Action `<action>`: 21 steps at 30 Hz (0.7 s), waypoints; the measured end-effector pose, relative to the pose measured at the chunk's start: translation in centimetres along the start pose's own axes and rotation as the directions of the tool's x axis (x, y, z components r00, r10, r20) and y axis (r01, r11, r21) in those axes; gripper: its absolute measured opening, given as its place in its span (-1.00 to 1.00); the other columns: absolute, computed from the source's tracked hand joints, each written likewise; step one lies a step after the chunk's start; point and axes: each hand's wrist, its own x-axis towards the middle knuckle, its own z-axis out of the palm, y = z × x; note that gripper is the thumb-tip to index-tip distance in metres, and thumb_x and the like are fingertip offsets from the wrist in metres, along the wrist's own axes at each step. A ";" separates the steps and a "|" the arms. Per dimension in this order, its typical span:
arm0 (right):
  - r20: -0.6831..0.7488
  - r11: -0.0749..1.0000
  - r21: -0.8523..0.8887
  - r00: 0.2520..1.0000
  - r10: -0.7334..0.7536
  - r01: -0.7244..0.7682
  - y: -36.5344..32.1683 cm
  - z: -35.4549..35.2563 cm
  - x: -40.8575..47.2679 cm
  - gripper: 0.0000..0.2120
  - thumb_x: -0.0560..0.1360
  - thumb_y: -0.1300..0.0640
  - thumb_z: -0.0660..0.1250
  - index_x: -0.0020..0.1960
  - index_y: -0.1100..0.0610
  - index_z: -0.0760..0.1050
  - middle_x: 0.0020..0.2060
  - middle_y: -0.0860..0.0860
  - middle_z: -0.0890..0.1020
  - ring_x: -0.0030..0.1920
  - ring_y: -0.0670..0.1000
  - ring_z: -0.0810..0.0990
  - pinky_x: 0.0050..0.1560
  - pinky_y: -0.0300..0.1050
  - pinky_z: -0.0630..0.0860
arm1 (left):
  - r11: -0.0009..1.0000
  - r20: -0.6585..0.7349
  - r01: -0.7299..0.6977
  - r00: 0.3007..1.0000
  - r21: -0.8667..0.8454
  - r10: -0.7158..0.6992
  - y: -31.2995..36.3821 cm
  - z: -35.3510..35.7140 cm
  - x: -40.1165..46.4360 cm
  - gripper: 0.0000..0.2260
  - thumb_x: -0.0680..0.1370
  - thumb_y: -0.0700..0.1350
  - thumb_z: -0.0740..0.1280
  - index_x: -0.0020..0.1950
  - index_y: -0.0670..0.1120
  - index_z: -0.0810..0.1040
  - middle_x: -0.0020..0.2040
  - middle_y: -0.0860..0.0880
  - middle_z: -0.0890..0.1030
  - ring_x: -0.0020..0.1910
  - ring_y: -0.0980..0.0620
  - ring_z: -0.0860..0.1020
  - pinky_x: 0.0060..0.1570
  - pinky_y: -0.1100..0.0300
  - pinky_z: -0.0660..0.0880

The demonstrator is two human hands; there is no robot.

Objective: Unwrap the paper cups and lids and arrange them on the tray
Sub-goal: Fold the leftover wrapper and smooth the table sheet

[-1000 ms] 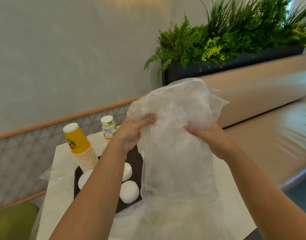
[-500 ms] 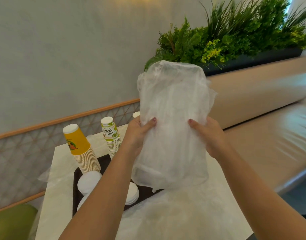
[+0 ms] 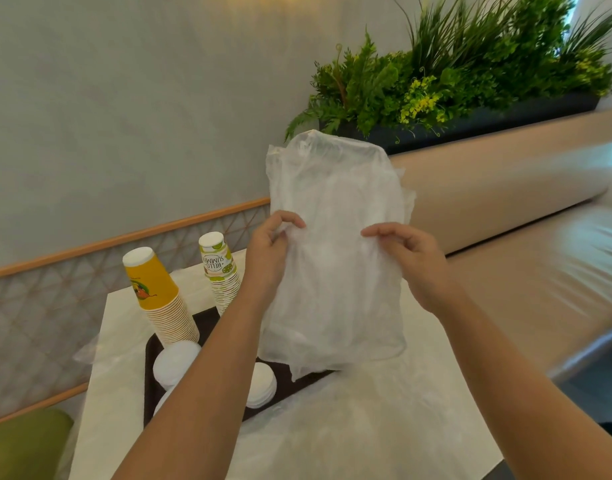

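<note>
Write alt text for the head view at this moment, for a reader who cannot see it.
Both hands, left hand and right hand, pinch a crumpled clear plastic wrapper held up above a white table. Behind the left arm, a dark tray holds a yellow cup stack, a green-printed cup stack and piles of white lids.

A crumpled clear plastic wrapper [image 3: 335, 258] hung upright, pinched at mid-height between the fingers [image 3: 283, 220] of both hands. Below the fingers, inverted cup stacks [image 3: 159, 299] and white lids [image 3: 176, 358] sat on the dark tray [image 3: 150, 375].
</note>
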 end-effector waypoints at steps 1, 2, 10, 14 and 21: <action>0.067 1.000 0.003 0.997 0.025 -0.025 -0.2 -0.1 -0.1 -0.81 0.51 0.21 0.34 0.07 0.01 0.61 0.09 -0.06 0.63 0.10 -0.05 0.58 0.11 -0.12 0.51 | 1.000 0.025 0.014 1.000 0.013 -0.015 0.2 0.0 -0.1 -0.54 0.42 -0.46 0.05 -0.24 0.02 0.58 -0.14 0.05 0.58 -0.27 0.09 0.44 -0.33 0.36 0.30; 0.117 0.998 -0.032 0.992 0.054 -0.051 -0.4 -0.3 -0.1 -0.68 0.42 0.14 0.43 0.16 -0.02 0.57 0.18 -0.08 0.58 0.17 -0.06 0.55 0.16 -0.14 0.51 | 0.999 0.048 0.042 0.998 0.007 -0.042 0.4 0.0 -0.1 -0.52 0.40 -0.47 0.04 -0.24 0.01 0.63 -0.08 0.04 0.61 -0.16 0.14 0.51 -0.24 0.40 0.35; 0.019 0.753 -0.657 1.000 -0.013 0.023 -0.3 -0.5 0.2 -0.37 0.42 0.17 0.46 0.43 0.00 0.33 0.19 0.01 0.50 0.07 -0.10 0.42 -0.03 -0.44 0.26 | 0.975 0.280 0.095 0.948 0.200 -0.150 0.8 -1.6 0.2 -0.47 0.33 -0.22 0.55 0.27 -0.06 0.52 0.26 -0.01 0.54 0.24 0.09 0.50 0.29 0.15 0.41; -0.038 0.683 -0.729 0.995 -0.091 0.034 -0.4 -0.6 -0.1 -0.49 0.45 0.15 0.44 0.38 0.07 0.42 0.22 0.09 0.55 0.19 0.03 0.48 0.02 -0.47 0.20 | 0.859 0.228 -0.003 0.965 0.512 -0.132 1.2 -1.5 0.6 -0.49 0.33 -0.19 0.55 0.26 -0.05 0.54 0.23 -0.07 0.55 0.22 -0.01 0.49 0.24 0.13 0.41; 0.045 0.544 -0.831 0.988 -0.145 0.118 -0.7 -0.8 -0.6 -0.82 0.54 0.21 0.29 0.04 0.20 0.65 -0.10 0.20 0.63 -0.11 0.09 0.51 -0.21 -0.33 0.28 | 0.740 0.116 -0.068 0.993 0.669 -0.014 2.0 -1.4 1.2 -0.80 0.47 -0.11 0.44 0.06 -0.13 0.65 -0.02 -0.16 0.64 0.03 -0.12 0.55 -0.09 0.18 0.38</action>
